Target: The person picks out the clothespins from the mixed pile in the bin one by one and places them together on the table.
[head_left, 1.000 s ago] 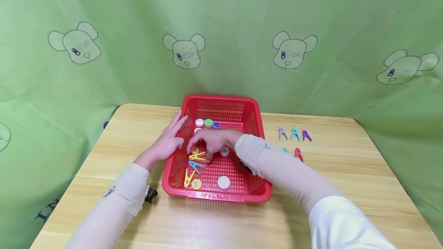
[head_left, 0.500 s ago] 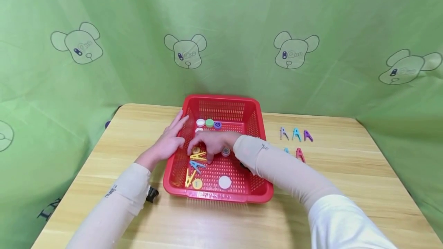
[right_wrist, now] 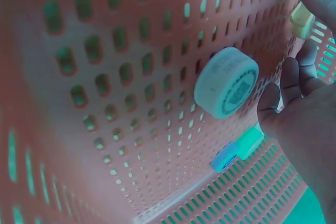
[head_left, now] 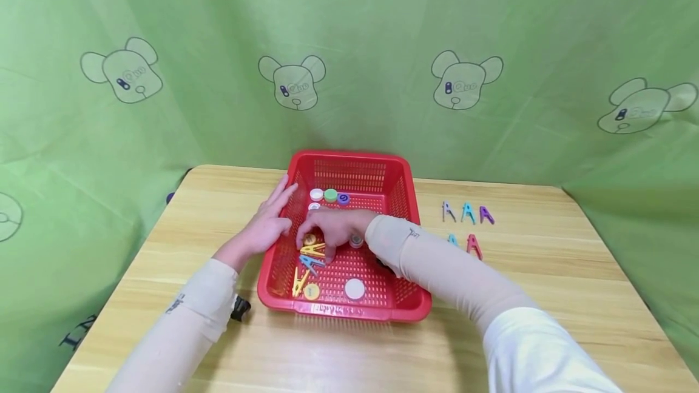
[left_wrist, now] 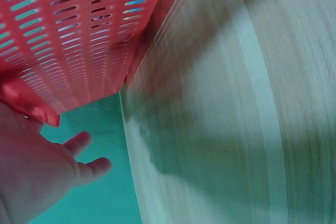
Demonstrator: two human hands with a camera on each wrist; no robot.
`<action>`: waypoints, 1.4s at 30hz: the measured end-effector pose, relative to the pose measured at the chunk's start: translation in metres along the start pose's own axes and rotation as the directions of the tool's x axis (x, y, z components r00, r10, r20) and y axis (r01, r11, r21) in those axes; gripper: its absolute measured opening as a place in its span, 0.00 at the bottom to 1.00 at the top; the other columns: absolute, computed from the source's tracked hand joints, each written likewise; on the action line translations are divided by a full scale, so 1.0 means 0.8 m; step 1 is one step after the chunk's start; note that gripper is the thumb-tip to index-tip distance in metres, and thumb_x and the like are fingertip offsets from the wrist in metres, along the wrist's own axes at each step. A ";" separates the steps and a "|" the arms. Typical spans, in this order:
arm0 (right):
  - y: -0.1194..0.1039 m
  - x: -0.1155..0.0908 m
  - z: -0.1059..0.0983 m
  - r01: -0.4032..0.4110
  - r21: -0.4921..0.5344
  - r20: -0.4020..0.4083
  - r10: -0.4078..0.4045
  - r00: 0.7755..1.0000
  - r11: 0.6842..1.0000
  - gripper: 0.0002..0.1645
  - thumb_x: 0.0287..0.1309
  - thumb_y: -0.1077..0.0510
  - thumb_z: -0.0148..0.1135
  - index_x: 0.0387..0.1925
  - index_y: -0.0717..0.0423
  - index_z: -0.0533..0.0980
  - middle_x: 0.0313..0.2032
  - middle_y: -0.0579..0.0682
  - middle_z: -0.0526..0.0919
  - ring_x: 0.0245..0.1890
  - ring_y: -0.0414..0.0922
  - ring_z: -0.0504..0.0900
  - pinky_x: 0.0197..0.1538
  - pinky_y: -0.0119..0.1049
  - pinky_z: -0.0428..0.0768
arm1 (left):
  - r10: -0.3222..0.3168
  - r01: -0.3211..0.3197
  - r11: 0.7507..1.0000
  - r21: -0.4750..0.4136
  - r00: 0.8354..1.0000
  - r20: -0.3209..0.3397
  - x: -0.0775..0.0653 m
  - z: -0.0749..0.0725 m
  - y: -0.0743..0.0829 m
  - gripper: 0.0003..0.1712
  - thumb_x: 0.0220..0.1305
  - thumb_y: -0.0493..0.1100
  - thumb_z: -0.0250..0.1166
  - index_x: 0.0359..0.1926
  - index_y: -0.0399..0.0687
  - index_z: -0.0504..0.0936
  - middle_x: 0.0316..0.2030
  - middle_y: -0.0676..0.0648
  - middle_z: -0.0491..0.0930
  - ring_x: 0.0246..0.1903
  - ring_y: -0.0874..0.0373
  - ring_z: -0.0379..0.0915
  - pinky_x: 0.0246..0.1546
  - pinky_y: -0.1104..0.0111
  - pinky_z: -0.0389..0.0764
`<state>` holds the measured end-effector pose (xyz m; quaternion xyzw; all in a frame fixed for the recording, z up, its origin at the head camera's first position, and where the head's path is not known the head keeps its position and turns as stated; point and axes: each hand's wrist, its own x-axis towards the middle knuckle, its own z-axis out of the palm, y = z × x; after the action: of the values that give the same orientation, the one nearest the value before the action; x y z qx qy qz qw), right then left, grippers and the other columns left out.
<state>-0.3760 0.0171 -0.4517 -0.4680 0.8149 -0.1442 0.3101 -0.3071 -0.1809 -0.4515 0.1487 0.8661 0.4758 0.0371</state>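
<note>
A red plastic basket [head_left: 349, 311] stands on the wooden table. Inside it, my right hand [head_left: 335, 226] pinches a yellow clothespin [head_left: 313, 250] between thumb and index finger. That yellow clothespin also shows between thumb and fingers in the right wrist view. My left hand [head_left: 264, 226] rests on the basket's left rim with its fingers straight. Below the held one lie a blue clothespin [head_left: 311, 263] and another yellow clothespin [head_left: 298, 282]. A yellow cap [head_left: 309, 239] sits just beside my right index finger. A white cap [right_wrist: 227, 83] lies under my right palm.
Along the basket's far end are a white cap [head_left: 317, 194], a green cap [head_left: 330, 195] and a purple cap [head_left: 343, 199]. Near its front lie a yellow cap [head_left: 311, 291] and a white disc [head_left: 354, 288]. Several clothespins, including a red clothespin [head_left: 474, 245], lie right of the basket.
The yellow clothespin under my right hand has turned slightly, and that hand has shifted a little with it. My left hand stays on the rim.
</note>
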 end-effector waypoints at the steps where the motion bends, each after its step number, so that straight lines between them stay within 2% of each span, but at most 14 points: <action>1: 0.000 0.000 0.000 0.002 0.000 0.001 -0.002 1.000 1.000 0.32 0.38 0.58 0.84 0.48 0.34 0.84 0.51 0.42 0.75 0.52 0.40 0.69 0.60 0.34 0.67 | 0.004 -0.004 1.000 0.002 1.000 0.002 0.000 0.000 0.000 0.54 0.47 0.30 0.57 0.79 0.48 0.52 0.79 0.57 0.32 0.74 0.36 0.30 0.67 0.35 0.40; 9: -0.003 -0.002 -0.006 0.031 0.027 -0.014 -0.030 0.999 0.999 0.34 0.35 0.59 0.85 0.50 0.39 0.83 0.52 0.39 0.74 0.55 0.40 0.69 0.62 0.32 0.65 | 0.000 0.000 1.000 0.009 1.000 0.003 0.001 0.000 -0.001 0.54 0.47 0.31 0.57 0.79 0.49 0.52 0.79 0.57 0.33 0.74 0.35 0.31 0.66 0.34 0.42; 13: -0.004 -0.002 -0.010 0.039 0.068 -0.038 -0.037 0.999 0.997 0.32 0.38 0.59 0.84 0.49 0.41 0.83 0.52 0.39 0.75 0.56 0.42 0.70 0.62 0.34 0.68 | -0.003 0.003 1.000 0.007 1.000 0.001 0.002 -0.001 0.000 0.54 0.47 0.30 0.57 0.79 0.49 0.52 0.79 0.57 0.33 0.74 0.35 0.32 0.66 0.34 0.45; 22: -0.009 -0.007 -0.016 0.004 0.176 -0.068 0.008 0.998 0.984 0.31 0.39 0.63 0.83 0.49 0.46 0.82 0.52 0.40 0.74 0.58 0.46 0.70 0.63 0.36 0.67 | -0.003 0.003 1.000 0.007 1.000 -0.001 0.001 -0.001 0.002 0.55 0.46 0.30 0.57 0.79 0.48 0.53 0.79 0.56 0.33 0.74 0.35 0.32 0.66 0.35 0.45; 28: -0.011 -0.011 -0.021 -0.010 0.243 -0.070 0.028 0.997 0.970 0.31 0.42 0.65 0.81 0.50 0.48 0.81 0.51 0.39 0.78 0.58 0.49 0.72 0.64 0.44 0.70 | -0.006 0.006 1.000 0.018 1.000 0.003 -0.002 0.000 0.004 0.53 0.48 0.30 0.57 0.79 0.48 0.52 0.79 0.57 0.32 0.74 0.35 0.30 0.66 0.34 0.42; 34: -0.011 -0.015 -0.026 0.006 0.294 -0.082 0.019 0.996 0.956 0.30 0.41 0.68 0.80 0.49 0.51 0.80 0.48 0.43 0.80 0.57 0.55 0.73 0.63 0.49 0.71 | -0.019 0.019 1.000 0.017 1.000 0.004 -0.004 0.001 0.004 0.53 0.49 0.30 0.56 0.79 0.48 0.52 0.78 0.59 0.31 0.74 0.36 0.29 0.66 0.34 0.41; 39: -0.009 -0.024 -0.032 -0.043 0.321 -0.103 0.079 0.992 0.946 0.30 0.41 0.67 0.80 0.49 0.49 0.80 0.49 0.46 0.79 0.57 0.57 0.73 0.60 0.47 0.73 | -0.032 0.032 0.999 0.019 0.999 0.003 -0.003 0.001 0.004 0.54 0.49 0.31 0.57 0.80 0.51 0.51 0.78 0.63 0.30 0.74 0.37 0.30 0.67 0.35 0.42; 42: -0.008 -0.030 -0.035 -0.059 0.323 -0.120 0.103 0.987 0.944 0.31 0.42 0.66 0.80 0.50 0.48 0.80 0.50 0.48 0.79 0.58 0.57 0.72 0.60 0.47 0.74 | -0.031 0.031 0.999 0.016 1.000 0.002 -0.001 0.001 0.004 0.55 0.49 0.31 0.57 0.80 0.52 0.51 0.78 0.62 0.30 0.74 0.37 0.30 0.67 0.35 0.43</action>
<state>-0.3809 0.0330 -0.4179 -0.3669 0.8186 -0.2922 0.3315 -0.3051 -0.1792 -0.4491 0.1362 0.8720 0.4681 0.0443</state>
